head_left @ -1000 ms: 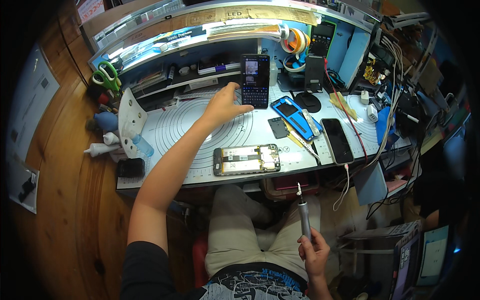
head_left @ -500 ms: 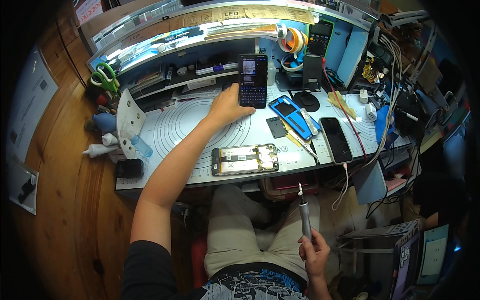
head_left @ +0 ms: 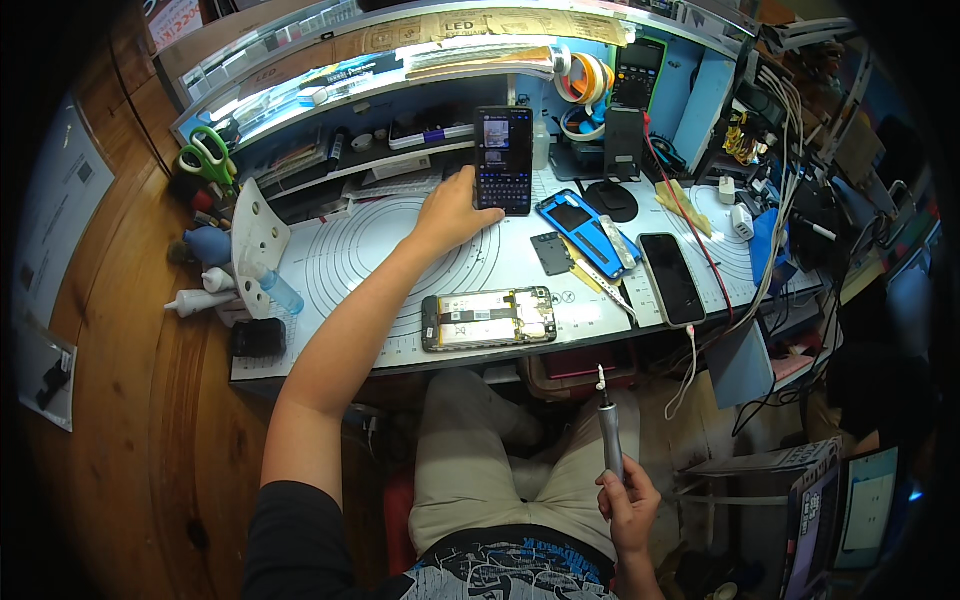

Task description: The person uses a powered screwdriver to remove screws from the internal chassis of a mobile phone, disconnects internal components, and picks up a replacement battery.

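My left hand (head_left: 452, 216) reaches across the bench and grips a black smartphone (head_left: 504, 185) by its lower left side, thumb at the bottom edge. The phone stands upright, its lit screen showing a chat and a keyboard. Over my right thigh, my right hand (head_left: 628, 500) is closed round a grey screwdriver (head_left: 609, 435), tip up, with a small pale piece near the tip. An opened phone (head_left: 488, 320) lies at the bench's front edge, battery and circuit board exposed. Behind it to the right are a blue phone frame (head_left: 590, 232) and a small dark cover plate (head_left: 550, 254).
Another phone (head_left: 671, 280) lies at the front right with a white cable (head_left: 690, 370) hanging off the edge. A red wire (head_left: 690, 220) crosses the right side. At the left stand a white perforated holder (head_left: 262, 245), a clear bottle (head_left: 283, 292) and green-handled scissors (head_left: 208, 155).
The upright phone and my left thumb have shifted very slightly left. My right hand and the screwdriver stay where they were.
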Demonstrator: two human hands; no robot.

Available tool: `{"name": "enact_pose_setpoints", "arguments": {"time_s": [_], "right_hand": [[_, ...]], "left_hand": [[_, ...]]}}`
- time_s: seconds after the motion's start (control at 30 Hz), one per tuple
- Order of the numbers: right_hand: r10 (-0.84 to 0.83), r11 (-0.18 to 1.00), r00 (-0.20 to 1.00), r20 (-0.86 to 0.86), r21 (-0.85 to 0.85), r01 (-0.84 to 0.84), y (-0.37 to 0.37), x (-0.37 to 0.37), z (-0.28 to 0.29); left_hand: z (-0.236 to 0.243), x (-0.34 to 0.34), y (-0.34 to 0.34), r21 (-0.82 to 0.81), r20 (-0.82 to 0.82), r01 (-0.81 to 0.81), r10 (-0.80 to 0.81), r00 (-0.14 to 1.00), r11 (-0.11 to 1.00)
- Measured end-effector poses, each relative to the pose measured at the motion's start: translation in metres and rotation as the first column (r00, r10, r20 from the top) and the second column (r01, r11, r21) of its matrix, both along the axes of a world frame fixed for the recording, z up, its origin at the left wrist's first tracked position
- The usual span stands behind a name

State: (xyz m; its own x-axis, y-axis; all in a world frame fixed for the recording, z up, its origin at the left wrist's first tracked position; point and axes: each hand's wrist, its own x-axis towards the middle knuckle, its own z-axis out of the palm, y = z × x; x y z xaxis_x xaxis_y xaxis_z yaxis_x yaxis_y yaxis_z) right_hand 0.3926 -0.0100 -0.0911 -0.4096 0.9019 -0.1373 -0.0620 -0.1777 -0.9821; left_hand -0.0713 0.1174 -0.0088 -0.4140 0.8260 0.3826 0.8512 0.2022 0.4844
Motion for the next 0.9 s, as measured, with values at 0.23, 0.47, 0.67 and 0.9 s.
{"name": "enact_pose_setpoints", "arguments": {"time_s": [0.23,0.47,0.67,0.9], "right_hand": [[-0.011,1.0,1.0,0.02,0.015,0.011,0.001,0.003,0.003],[-0.04,0.999,0.999,0.034,-0.01,0.041,0.003,0.002,0.003],[-0.012,1.0,0.999,0.032,0.005,0.012,0.007,-0.004,0.004],[-0.002,1.0,1.0,0.009,0.015,0.002,0.007,-0.007,0.011]], "left_hand": [[0.008,0.003,-0.008,-0.001,0.028,0.019,-0.019,0.999,1.0],[0.037,0.023,-0.058,-0.078,-0.052,0.068,-0.072,0.996,0.995],[0.044,0.059,-0.093,-0.092,0.03,0.277,-0.275,0.961,0.956],[0.038,0.079,-0.095,-0.089,0.02,0.369,-0.369,0.929,0.925]]}}
